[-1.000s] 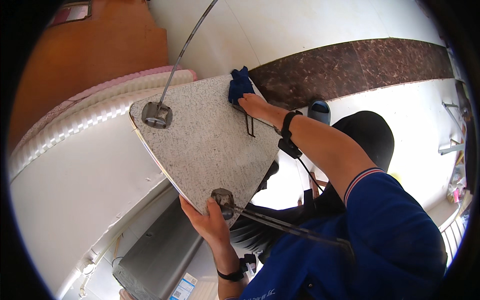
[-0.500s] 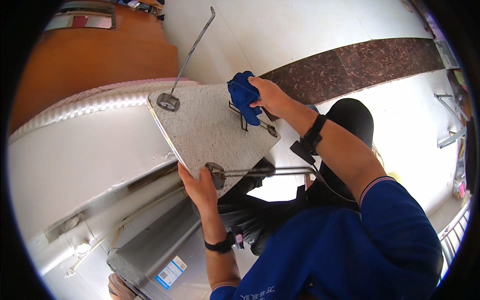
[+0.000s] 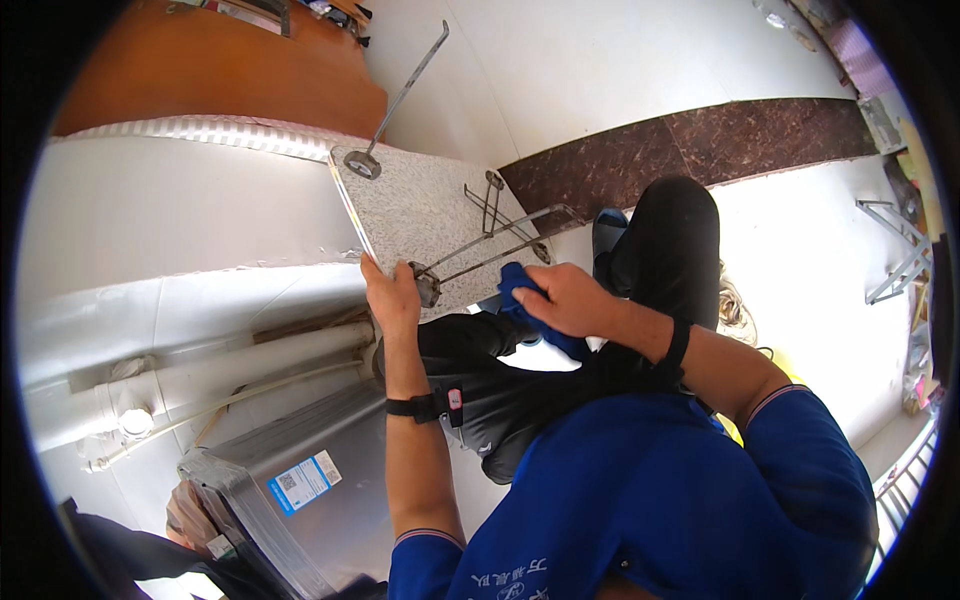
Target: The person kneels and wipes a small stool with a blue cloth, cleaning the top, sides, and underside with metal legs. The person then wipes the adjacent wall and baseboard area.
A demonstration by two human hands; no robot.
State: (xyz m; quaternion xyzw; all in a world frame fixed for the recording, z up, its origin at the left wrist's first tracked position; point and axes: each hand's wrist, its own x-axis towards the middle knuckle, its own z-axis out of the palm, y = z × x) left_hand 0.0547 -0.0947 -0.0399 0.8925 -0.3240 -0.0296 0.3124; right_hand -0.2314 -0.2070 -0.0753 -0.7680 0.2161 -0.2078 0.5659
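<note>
The left hand point(image 3: 393, 300) is closed on the edge of the speckled board point(image 3: 415, 205), its thumb on the near face and its other fingers passing round behind the rim. The board reaches away from this grip, up and to the right, with its underside in view. Just beside the thumb sits a metal bracket point(image 3: 427, 289), and from it a bent metal leg point(image 3: 490, 240) stretches rightward, past the far side of the right hand point(image 3: 570, 300). Farther out from the left grip, near the board's far corner, another rod-like leg point(image 3: 408, 88) stands up from its own bracket point(image 3: 362, 164). The right hand is curled firmly round a bunched blue cloth point(image 3: 514, 280), part of which pokes out ahead of the fingers while more hangs below the palm. The cloth's front end lies close to the board's near edge; whether it touches cannot be told. Below the left grip lies a grey box point(image 3: 350, 530), and beyond the right one a sandal point(image 3: 607, 232).
</note>
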